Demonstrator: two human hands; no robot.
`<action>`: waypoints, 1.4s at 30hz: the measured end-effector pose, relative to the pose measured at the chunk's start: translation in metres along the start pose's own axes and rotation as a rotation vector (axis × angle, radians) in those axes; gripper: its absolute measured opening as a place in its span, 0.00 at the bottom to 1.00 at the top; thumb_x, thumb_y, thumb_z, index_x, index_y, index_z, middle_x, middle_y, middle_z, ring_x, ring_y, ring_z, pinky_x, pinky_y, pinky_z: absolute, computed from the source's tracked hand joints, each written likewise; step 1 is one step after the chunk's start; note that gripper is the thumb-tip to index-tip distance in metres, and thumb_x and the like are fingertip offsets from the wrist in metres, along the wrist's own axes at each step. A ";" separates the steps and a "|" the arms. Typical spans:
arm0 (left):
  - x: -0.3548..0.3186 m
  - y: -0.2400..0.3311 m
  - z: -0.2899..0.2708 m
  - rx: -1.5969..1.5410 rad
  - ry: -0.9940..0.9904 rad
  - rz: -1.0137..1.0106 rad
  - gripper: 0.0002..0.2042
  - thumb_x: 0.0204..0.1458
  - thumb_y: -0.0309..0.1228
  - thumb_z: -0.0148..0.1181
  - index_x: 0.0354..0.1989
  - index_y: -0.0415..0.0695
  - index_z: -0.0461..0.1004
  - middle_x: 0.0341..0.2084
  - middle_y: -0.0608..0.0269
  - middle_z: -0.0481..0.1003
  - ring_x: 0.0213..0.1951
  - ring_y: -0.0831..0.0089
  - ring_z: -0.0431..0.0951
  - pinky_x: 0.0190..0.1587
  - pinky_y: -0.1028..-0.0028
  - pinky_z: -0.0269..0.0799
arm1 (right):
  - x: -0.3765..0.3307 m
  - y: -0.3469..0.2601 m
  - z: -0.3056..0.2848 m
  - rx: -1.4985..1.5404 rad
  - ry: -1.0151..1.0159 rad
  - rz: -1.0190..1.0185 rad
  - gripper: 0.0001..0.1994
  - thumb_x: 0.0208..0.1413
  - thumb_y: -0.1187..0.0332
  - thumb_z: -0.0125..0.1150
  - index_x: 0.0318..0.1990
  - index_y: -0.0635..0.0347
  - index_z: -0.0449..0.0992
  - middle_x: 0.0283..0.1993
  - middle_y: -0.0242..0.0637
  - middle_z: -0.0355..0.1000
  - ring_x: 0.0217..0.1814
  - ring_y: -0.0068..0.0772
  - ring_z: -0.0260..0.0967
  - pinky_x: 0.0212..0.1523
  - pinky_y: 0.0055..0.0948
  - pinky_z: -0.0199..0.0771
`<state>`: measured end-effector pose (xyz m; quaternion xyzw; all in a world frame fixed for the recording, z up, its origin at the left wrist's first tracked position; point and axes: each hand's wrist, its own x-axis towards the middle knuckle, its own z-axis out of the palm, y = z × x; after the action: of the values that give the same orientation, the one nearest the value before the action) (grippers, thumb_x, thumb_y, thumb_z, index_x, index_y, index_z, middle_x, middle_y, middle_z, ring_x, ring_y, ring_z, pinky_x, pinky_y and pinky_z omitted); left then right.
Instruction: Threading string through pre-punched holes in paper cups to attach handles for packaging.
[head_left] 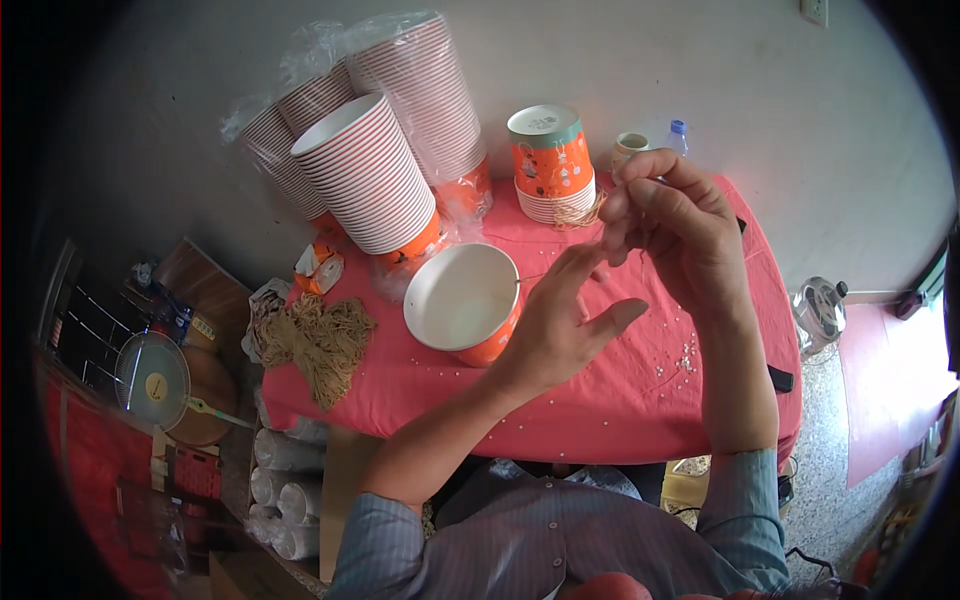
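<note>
A thin tan thread [600,262] runs between the two raised hands, above the middle of the red-clothed surface [600,400]; it is too fine to trace along its whole length. The right hand [675,225], farther and higher, has its fingers [650,190] curled tight and pinched together on the thread. The left hand [555,320], nearer and lower, pinches the thread's other end between forefinger and thumb-side fingers while its thumb sticks out to the right. Just left of the left hand lies an orange paper bowl with a white inside [462,298], tipped on its side with its mouth facing up and near. Beyond the hands, at the far edge, stands an upside-down stack of orange paper bowls [550,160] with a small bundle of tan string [578,213] at its foot. To the far left lean tall plastic-wrapped stacks of red-striped bowls [375,170]. A loose heap of tan string [318,340] lies at the left edge. Tiny white beads [680,360] are scattered at the near right.
</note>
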<state>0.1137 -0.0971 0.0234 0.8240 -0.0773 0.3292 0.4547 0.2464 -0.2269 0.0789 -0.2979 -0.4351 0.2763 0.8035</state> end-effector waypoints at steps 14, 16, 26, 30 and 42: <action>-0.018 -0.027 -0.009 -0.144 -0.060 -0.340 0.12 0.67 0.32 0.68 0.51 0.36 0.81 0.37 0.61 0.85 0.40 0.76 0.84 0.44 0.71 0.80 | 0.004 0.018 0.000 0.023 0.031 0.048 0.09 0.76 0.71 0.56 0.55 0.63 0.78 0.45 0.46 0.84 0.40 0.34 0.85 0.39 0.31 0.87; -0.020 -0.035 0.003 -0.129 0.081 -0.228 0.12 0.67 0.33 0.68 0.50 0.35 0.80 0.37 0.62 0.85 0.40 0.75 0.84 0.47 0.69 0.80 | 0.004 0.022 0.005 0.027 0.019 0.062 0.09 0.76 0.71 0.56 0.55 0.63 0.78 0.45 0.46 0.84 0.40 0.33 0.85 0.39 0.31 0.87; -0.029 -0.022 -0.005 -0.151 -0.052 -0.389 0.09 0.69 0.31 0.66 0.43 0.35 0.81 0.32 0.68 0.80 0.37 0.82 0.80 0.43 0.74 0.76 | 0.007 0.025 -0.005 -0.053 0.090 0.101 0.08 0.74 0.69 0.59 0.53 0.62 0.80 0.40 0.40 0.83 0.37 0.30 0.83 0.37 0.30 0.85; -0.047 -0.015 -0.032 0.257 -0.010 -0.222 0.06 0.65 0.28 0.68 0.41 0.36 0.81 0.32 0.60 0.82 0.34 0.70 0.84 0.39 0.69 0.78 | 0.019 0.014 -0.032 -0.918 0.088 0.103 0.11 0.68 0.66 0.67 0.52 0.62 0.82 0.36 0.37 0.83 0.36 0.31 0.83 0.38 0.35 0.82; -0.051 0.012 -0.079 0.999 0.031 0.156 0.08 0.54 0.22 0.70 0.41 0.41 0.80 0.34 0.59 0.79 0.35 0.56 0.82 0.35 0.57 0.76 | -0.007 0.062 0.031 -0.900 -0.417 0.164 0.30 0.59 0.67 0.80 0.68 0.59 0.77 0.57 0.40 0.84 0.44 0.29 0.84 0.45 0.31 0.85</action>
<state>0.0316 -0.0492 0.0297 0.9277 0.0352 0.3712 -0.0199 0.2048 -0.1831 0.0446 -0.5867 -0.6374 0.1771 0.4670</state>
